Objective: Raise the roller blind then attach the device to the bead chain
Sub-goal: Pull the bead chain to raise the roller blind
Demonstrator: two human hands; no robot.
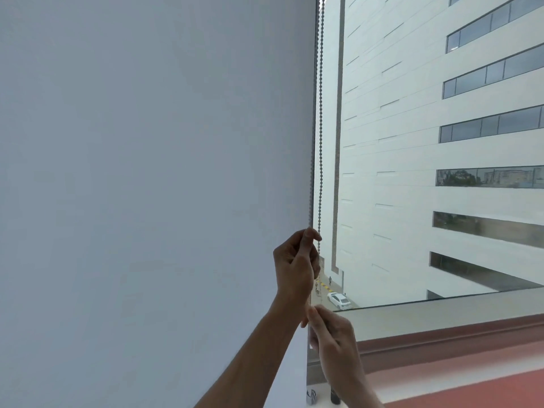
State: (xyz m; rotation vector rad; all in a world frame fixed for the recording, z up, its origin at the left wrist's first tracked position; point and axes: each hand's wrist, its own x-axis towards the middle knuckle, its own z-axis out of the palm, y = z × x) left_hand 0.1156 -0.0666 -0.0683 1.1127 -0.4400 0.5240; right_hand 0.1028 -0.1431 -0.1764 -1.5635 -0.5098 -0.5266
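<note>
Roller blind [147, 172] down, covering the left of the window. Bead chain [319, 113] hangs along blind's right edge. Left hand [295, 266] pinches chain higher up; right hand [332, 340] grips chain lower down, fingers curled. Device not identifiable

One roller blind [147, 172] covers the left part of the window; one bead chain [319, 128] hangs at its right edge, seen as two strands side by side; two hands are in view, the left hand [295, 260] and the right hand [332, 340]; outside there is one pale building [412, 142], one white car [339, 300] and one small walking figure [330, 280].
</note>
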